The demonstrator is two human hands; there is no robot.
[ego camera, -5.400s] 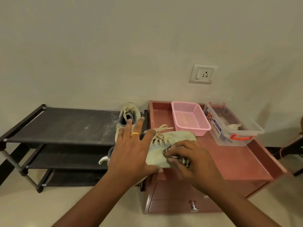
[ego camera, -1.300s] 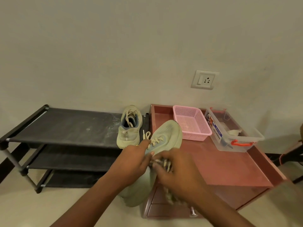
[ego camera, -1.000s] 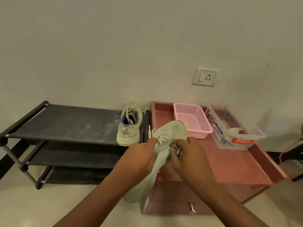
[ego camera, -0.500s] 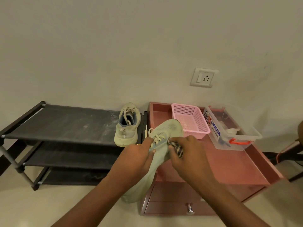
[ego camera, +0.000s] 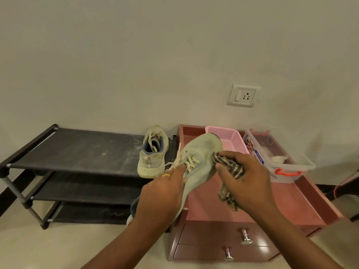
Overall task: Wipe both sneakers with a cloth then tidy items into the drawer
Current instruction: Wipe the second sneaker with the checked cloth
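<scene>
Here, a person is holding a pale green sneaker point(ego camera: 202, 152) in the air over the front left corner of a pink drawer cabinet point(ego camera: 272, 202), with its toe pointing away toward the wall. The left hand point(ego camera: 163, 193) is gripping the sneaker from the left side, fingers curling in at the laces and the thumb lying on the upper. A yellow ring point(ego camera: 166, 176) is showing on one finger. The right hand point(ego camera: 246, 181) is clutching a bunched cloth point(ego camera: 229, 166) striped dark and cream, with the fingers wrapping round it. This hand is pressing the cloth against the right side of the sneaker near the toe, and a loose end is hanging below the palm.

The second sneaker point(ego camera: 153, 152) is sitting upright at the right end of the top shelf of a black shoe rack point(ego camera: 77, 150). Its heel is facing the camera, and it is just beside the cabinet.

A pink mesh basket point(ego camera: 229, 136) is standing along the back edge of the cabinet top, partly hidden behind the held sneaker's toe. A clear plastic box point(ego camera: 287, 160) with an orange handle is sitting beside it at the back right corner. On the cabinet front, the upper drawer point(ego camera: 213, 233) and the lower drawer point(ego camera: 204, 253) are both sitting closed, each carrying a metal knob. A white wall socket point(ego camera: 243, 95) is showing on the wall above the cabinet.
</scene>
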